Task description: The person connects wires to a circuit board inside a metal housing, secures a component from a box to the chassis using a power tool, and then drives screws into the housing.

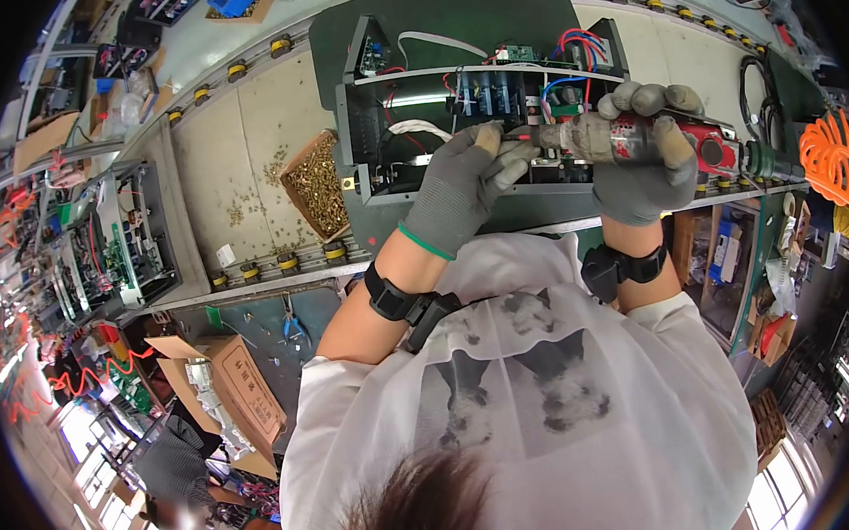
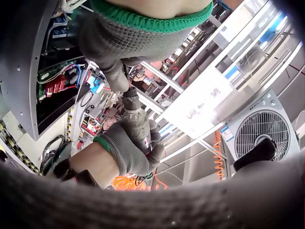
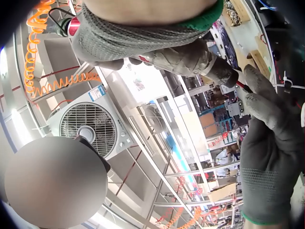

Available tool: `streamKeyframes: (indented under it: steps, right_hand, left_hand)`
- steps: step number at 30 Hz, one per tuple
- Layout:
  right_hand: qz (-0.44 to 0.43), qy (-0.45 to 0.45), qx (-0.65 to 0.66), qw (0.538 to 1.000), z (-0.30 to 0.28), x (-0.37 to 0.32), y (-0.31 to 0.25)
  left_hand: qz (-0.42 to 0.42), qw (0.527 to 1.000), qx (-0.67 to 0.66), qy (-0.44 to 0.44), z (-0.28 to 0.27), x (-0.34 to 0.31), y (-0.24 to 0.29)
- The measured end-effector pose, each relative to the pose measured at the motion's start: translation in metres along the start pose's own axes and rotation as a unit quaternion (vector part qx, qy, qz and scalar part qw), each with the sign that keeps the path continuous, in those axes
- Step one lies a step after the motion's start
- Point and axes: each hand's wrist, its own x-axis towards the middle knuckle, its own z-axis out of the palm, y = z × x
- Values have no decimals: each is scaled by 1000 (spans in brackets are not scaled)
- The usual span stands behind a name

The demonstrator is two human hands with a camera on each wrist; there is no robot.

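Observation:
My gloved right hand (image 1: 645,177) grips a red and grey power screwdriver (image 1: 586,139), its nose wrapped in worn tape and pointing left. From that nose a thin bit (image 3: 242,87) with a red band reaches to my gloved left hand (image 1: 454,187). The left thumb and fingers pinch at the bit's tip; whether a screw is between them I cannot tell. Both hands are over the near side of an open metal chassis (image 1: 364,124). Inside it are blue capacitors (image 1: 486,94), a white cable bundle (image 1: 417,128) and red and blue wires (image 1: 581,41).
Left of the chassis, a cardboard box of brass-coloured screws (image 1: 315,189) stands among scattered ones. Roller rails (image 1: 290,264) line the bench. Blue-handled pliers (image 1: 294,325) lie at the near left. An orange coiled hose (image 1: 830,157) hangs at right, and another chassis (image 1: 121,238) stands far left.

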Motion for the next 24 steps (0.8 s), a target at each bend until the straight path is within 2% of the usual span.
streamKeyframes:
  steps: [1,3,7,8,9,10,11,12,13,14,16,17,18,20,21,22,24]
  right_hand:
    - [-2,-1,1,1000,0,3,-1]
    - [-9,44,6,999,-2,7,-4]
    - [2,43,45,998,-9,12,-9]
    - [0,44,45,998,-12,13,-10]
    - [-8,51,37,998,-16,13,-11]
    - [-16,59,29,998,-19,14,-12]
    - [-18,61,30,998,-19,14,-13]
    - [-22,91,11,996,-20,14,-15]
    - [-25,121,-7,992,-21,13,-17]
    - [-26,123,-8,992,-23,13,-19]
    - [-17,120,-11,993,-32,15,-23]
    - [-19,123,-11,992,-35,16,-24]
    - [-18,145,-22,989,-39,16,-26]
    - [-16,172,-34,984,-46,15,-27]
    - [-16,184,-22,983,-50,16,-27]
    - [-15,196,-10,980,-53,15,-27]
    - [-16,205,-6,979,-58,15,-27]
  left_hand:
    - [1,1000,1,-2,0,1,1]
    - [2,998,10,-62,-2,1,3]
    - [-35,994,-2,-101,-4,9,9]
    - [131,967,218,20,-15,15,8]
    - [286,852,417,137,-22,20,10]
    - [286,852,418,136,-24,25,16]
    - [384,678,602,175,-26,32,24]
    - [454,453,741,200,-27,38,30]
    - [457,463,742,160,-26,45,34]
    - [456,463,743,158,-32,54,38]
    - [423,524,738,-30,-39,64,51]
    - [387,529,752,-78,-40,69,54]
    - [385,528,752,-82,-43,75,55]
    - [392,486,767,-148,-53,90,53]
    - [399,423,801,-145,-52,92,52]
    - [397,422,802,-147,-51,94,51]
    - [384,282,857,-196,-48,99,47]
